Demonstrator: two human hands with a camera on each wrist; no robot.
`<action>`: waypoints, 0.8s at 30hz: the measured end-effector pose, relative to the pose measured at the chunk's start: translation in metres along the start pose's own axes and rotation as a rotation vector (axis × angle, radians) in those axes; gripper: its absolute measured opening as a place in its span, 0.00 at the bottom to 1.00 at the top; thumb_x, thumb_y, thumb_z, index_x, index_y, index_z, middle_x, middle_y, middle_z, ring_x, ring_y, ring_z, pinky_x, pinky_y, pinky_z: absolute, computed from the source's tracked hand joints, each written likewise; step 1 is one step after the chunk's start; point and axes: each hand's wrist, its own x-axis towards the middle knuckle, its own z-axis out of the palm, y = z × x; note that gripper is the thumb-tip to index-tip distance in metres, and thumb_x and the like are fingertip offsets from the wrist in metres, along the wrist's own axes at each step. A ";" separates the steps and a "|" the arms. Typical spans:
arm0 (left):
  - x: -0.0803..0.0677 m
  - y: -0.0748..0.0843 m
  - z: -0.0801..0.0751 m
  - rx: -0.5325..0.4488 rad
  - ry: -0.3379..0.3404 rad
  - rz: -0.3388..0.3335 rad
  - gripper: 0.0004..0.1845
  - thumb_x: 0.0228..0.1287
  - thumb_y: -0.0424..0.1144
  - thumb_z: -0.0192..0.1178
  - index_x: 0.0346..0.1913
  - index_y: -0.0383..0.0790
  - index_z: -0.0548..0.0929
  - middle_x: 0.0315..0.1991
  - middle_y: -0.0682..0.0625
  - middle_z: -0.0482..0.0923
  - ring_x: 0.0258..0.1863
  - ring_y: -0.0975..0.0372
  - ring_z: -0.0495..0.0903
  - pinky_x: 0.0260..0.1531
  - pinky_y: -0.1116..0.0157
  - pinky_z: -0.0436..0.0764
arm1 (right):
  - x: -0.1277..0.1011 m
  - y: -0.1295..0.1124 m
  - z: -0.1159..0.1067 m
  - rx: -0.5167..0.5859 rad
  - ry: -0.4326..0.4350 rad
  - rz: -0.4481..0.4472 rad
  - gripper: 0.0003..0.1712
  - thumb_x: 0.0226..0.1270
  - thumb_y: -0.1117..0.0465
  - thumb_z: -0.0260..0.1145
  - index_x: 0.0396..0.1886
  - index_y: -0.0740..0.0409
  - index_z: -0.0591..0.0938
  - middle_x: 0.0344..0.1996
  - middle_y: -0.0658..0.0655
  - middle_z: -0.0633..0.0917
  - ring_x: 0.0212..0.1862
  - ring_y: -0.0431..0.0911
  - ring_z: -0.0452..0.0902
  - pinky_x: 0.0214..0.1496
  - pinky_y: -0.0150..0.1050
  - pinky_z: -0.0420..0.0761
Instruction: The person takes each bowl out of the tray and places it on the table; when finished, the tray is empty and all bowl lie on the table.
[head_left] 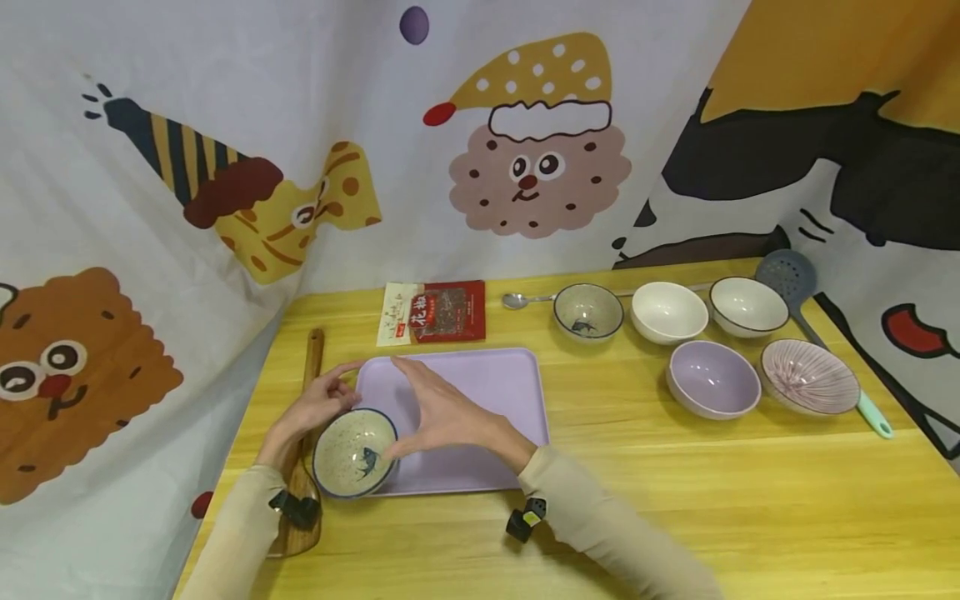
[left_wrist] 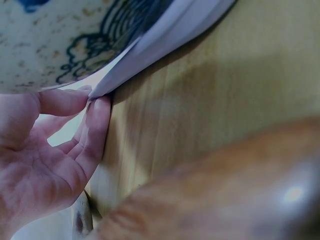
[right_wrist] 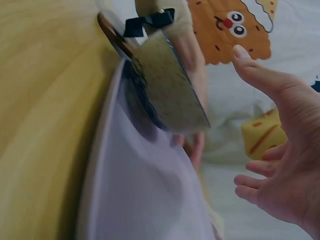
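Observation:
A speckled bowl (head_left: 347,454) with a blue rim and a fish drawn inside sits on the left part of the lilac tray (head_left: 517,387). At the tray's left edge, my left hand (head_left: 324,404) pinches the rim between thumb and fingers, as the left wrist view shows, just beside the bowl's patterned outer wall (left_wrist: 45,50). My right hand (head_left: 453,412) is over the tray to the right of the bowl, thumb and fingers spread wide. In the right wrist view that hand (right_wrist: 287,145) holds nothing and is apart from the bowl.
A wooden board with a handle (head_left: 315,358) lies left of the tray. Behind are a red spice packet (head_left: 450,312) and a spoon (head_left: 515,301). To the right stand several bowls, including a purple bowl (head_left: 712,379), and a slotted turner (head_left: 787,275). A printed cloth hangs behind.

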 end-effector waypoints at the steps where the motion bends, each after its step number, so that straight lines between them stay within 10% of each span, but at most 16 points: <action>1: 0.000 0.000 0.000 -0.003 0.000 0.001 0.32 0.67 0.28 0.60 0.73 0.29 0.66 0.33 0.37 0.80 0.28 0.63 0.76 0.27 0.69 0.76 | 0.002 -0.001 0.004 -0.004 -0.014 -0.012 0.76 0.44 0.37 0.82 0.83 0.53 0.45 0.81 0.57 0.54 0.80 0.50 0.54 0.78 0.49 0.62; 24: -0.002 0.000 0.000 -0.041 -0.012 -0.006 0.32 0.66 0.23 0.55 0.74 0.29 0.64 0.35 0.39 0.79 0.29 0.63 0.75 0.29 0.70 0.76 | 0.015 -0.009 0.053 -0.067 -0.218 -0.101 0.83 0.39 0.41 0.86 0.83 0.59 0.40 0.76 0.63 0.59 0.76 0.49 0.61 0.75 0.37 0.63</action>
